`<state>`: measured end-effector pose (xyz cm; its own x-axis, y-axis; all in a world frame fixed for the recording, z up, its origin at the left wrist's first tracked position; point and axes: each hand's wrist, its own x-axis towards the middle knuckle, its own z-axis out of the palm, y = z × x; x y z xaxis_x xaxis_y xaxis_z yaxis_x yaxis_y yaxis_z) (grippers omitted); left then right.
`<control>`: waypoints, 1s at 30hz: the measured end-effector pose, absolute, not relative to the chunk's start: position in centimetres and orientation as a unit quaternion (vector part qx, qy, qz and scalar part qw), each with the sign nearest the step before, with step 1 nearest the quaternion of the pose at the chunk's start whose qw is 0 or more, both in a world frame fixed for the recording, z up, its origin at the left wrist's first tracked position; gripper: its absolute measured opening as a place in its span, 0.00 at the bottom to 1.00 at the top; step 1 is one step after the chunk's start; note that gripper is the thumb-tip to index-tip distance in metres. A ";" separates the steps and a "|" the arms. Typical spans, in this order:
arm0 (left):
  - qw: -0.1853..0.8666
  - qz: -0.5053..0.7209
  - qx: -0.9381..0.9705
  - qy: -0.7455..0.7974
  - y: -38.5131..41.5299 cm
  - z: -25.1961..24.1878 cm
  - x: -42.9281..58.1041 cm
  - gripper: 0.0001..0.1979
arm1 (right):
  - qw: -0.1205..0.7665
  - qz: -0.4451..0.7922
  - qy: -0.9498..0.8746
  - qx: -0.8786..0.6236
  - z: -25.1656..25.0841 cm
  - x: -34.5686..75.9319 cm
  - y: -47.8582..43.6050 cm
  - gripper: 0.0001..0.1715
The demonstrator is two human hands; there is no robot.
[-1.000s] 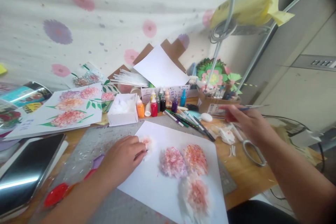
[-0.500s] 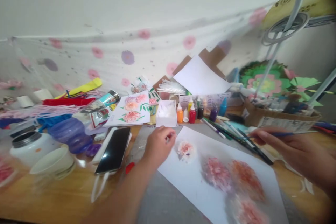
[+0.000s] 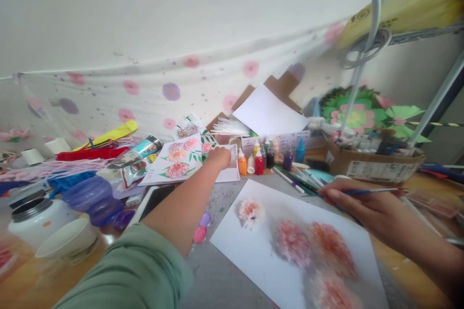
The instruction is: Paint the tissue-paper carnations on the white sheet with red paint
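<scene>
My left hand [image 3: 219, 157] is stretched out over the small white box [image 3: 227, 176] at the back of the grey mat. Its fingers look curled and pinched down into the box; what they hold, if anything, is hidden. In my right hand [image 3: 357, 199] is a thin paintbrush [image 3: 373, 191] with a blue handle, held sideways above the right edge of the white paper [image 3: 250, 246]. On that paper are a small pale flower [image 3: 251, 213] with a reddish centre, a pink flower [image 3: 294, 244], an orange-red flower [image 3: 332, 248] and another pink one [image 3: 335, 292].
Paint bottles [image 3: 258, 162] line up right of the box, with pens [image 3: 288, 178] before them. A flower picture [image 3: 177, 158] lies left of it. A phone [image 3: 155, 198], a bowl [image 3: 68, 239] and a white jar [image 3: 39, 215] stand left. A cardboard box [image 3: 373, 166] is at right.
My left hand has moved from beside the small pale flower forward to the white box. My right hand keeps the brush. The view has shifted slightly.
</scene>
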<state>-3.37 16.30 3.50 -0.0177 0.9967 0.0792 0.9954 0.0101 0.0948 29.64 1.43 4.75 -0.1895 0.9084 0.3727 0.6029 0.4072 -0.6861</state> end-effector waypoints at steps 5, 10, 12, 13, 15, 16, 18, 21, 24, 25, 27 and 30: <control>0.036 0.137 0.707 0.693 14.3 5.1 -3.9 0.15 | 0.403 0.233 -0.730 -0.501 4.4 30.0 1.4 0.32; 0.147 0.258 0.718 0.629 6.9 5.6 -3.8 0.08 | 0.414 0.288 -0.714 -0.485 3.8 29.7 1.4 0.31; 0.201 0.295 0.716 0.600 4.1 4.9 -3.7 0.09 | 0.410 0.310 -0.719 -0.468 3.6 28.8 1.4 0.29; 0.244 0.328 0.704 0.581 3.1 4.4 -3.7 0.09 | 0.406 0.321 -0.723 -0.458 3.5 28.2 1.4 0.27; 0.346 0.392 0.658 0.541 1.8 3.3 -3.6 0.09 | 0.396 0.338 -0.734 -0.436 3.1 26.8 1.3 0.22; 0.381 0.400 0.641 0.533 1.5 2.8 -3.5 0.10 | 0.391 0.344 -0.740 -0.426 2.9 26.2 1.2 0.20; 0.410 0.366 0.635 0.542 1.2 2.0 -3.3 0.10 | 0.385 0.351 -0.752 -0.404 2.6 25.0 1.0 0.15; 0.428 0.291 0.647 0.560 0.9 1.5 -2.8 0.10 | 0.403 0.349 -0.753 -0.385 2.4 24.1 0.4 0.12; 0.459 0.271 0.635 0.560 0.4 1.5 -2.1 0.09 | 0.461 0.354 -0.720 -0.378 2.5 24.1 -0.1 0.13; 0.464 0.270 0.632 0.559 0.3 1.5 -1.9 0.09 | 0.479 0.361 -0.709 -0.372 2.5 24.2 -0.2 0.13; 0.473 0.269 0.629 0.555 0.2 1.4 -1.7 0.09 | 0.497 0.375 -0.696 -0.358 2.5 24.3 -0.4 0.12; 0.500 0.252 0.630 0.538 0.3 1.1 -1.6 0.10 | 0.472 0.357 -0.718 -0.367 2.3 24.0 -0.4 0.10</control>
<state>-1.65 0.32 1.07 0.2938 0.9303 -0.2196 0.4254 0.0785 0.9016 24.03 -0.39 2.35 -0.2864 0.8635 0.4151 0.1892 0.4757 -0.8590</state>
